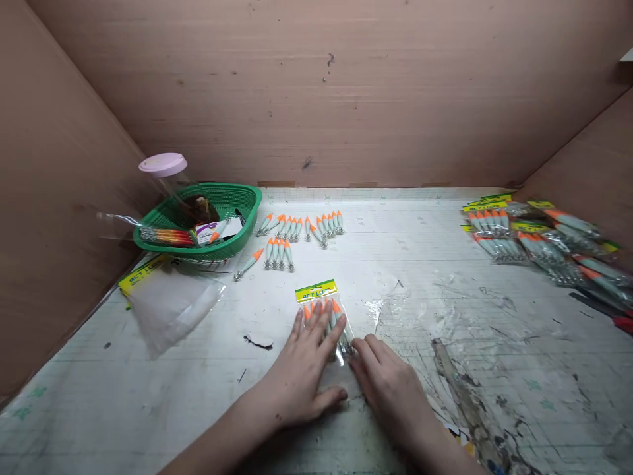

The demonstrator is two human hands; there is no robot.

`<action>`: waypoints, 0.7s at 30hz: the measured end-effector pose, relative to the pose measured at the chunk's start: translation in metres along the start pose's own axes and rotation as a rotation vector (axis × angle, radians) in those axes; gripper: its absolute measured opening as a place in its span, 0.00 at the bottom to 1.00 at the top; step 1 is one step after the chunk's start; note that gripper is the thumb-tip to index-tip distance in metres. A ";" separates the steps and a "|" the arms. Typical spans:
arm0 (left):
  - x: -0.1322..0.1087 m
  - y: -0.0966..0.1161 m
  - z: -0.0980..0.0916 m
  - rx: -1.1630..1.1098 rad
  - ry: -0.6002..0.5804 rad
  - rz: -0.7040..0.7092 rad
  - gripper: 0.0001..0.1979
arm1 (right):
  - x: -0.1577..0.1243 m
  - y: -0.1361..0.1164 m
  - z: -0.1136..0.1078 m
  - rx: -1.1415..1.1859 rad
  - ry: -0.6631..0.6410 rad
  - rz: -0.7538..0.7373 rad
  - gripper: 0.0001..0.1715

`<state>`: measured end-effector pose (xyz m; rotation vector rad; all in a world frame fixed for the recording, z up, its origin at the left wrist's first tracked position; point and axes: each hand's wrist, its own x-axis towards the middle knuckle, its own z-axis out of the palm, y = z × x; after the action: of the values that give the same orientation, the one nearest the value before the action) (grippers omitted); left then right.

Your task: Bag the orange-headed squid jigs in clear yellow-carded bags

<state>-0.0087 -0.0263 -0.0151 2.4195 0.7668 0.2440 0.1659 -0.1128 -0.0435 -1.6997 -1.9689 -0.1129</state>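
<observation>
White tabletop (420, 224), brown walls (316, 99): 2 hands on 1 lure pack (337, 307)

Clock read from pack, 12 = straight ahead. Nearest: worn dark strip (457, 386) on tabletop at 4 o'clk, surface scuffed & stained around it. L hand (307, 356) btwn 6 and 7, palm down, fingers spread wide over pack, thumb out to R. R hand (388, 379) btwn 4 and 5, fingers bunched narrow at pack's near R corner; can't tell if pinching the plastic. Pack lies flat on tabletop: clear bag w/ orange-tipped, pale-green lures side by side, yellow/green hdr card (315, 290) at far end, middle partly hidden by L hand.

Small dark scrap (258, 342) btwn 8 and 9. At 9, clear bags (173, 307) w/ yellow/green hdr. At 3, black-and-red tool (624, 323), cut off by frame edge, type unclear.

Farther: loose lures (281, 254) at 11, approx 2 rows, mostly hook-end toward viewer. Green basket (250, 218) at 10, w/ red-yellow bundle (168, 236) & tilted pink-lidded container (163, 165). Heap of packed lures (539, 244) at 2, near R wall. Back wall at 12.
</observation>
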 end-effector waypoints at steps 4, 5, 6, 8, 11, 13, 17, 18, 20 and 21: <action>-0.032 0.010 -0.004 -0.193 0.202 -0.429 0.30 | -0.007 -0.001 -0.026 0.200 -0.023 0.003 0.08; -0.036 0.013 0.002 -0.302 0.230 -0.525 0.28 | -0.008 -0.003 -0.029 0.283 -0.053 -0.007 0.08; -0.038 0.014 0.009 -0.430 0.252 -0.590 0.27 | -0.007 -0.007 -0.028 0.368 -0.090 -0.025 0.09; -0.037 0.017 0.024 -0.670 0.303 -0.659 0.28 | -0.006 -0.016 -0.020 0.501 -0.160 -0.066 0.11; -0.028 0.018 0.039 -0.893 0.383 -0.713 0.29 | -0.003 -0.026 0.001 0.553 -0.237 -0.049 0.11; -0.024 0.017 0.041 -0.989 0.397 -0.731 0.30 | -0.002 -0.028 0.012 0.549 -0.285 0.015 0.09; -0.026 0.013 0.041 -1.054 0.396 -0.723 0.32 | 0.000 -0.029 0.019 0.516 -0.347 0.046 0.09; -0.027 0.012 0.042 -1.037 0.405 -0.716 0.31 | 0.000 -0.030 0.017 0.520 -0.350 0.021 0.09; -0.028 0.012 0.045 -0.999 0.437 -0.703 0.29 | 0.001 -0.032 0.010 0.585 -0.345 -0.017 0.09; -0.028 0.012 0.046 -0.985 0.457 -0.699 0.28 | 0.000 -0.030 0.004 0.648 -0.344 -0.005 0.08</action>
<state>-0.0103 -0.0726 -0.0454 1.1003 1.2551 0.6984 0.1362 -0.1170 -0.0386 -1.3339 -1.9401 0.7784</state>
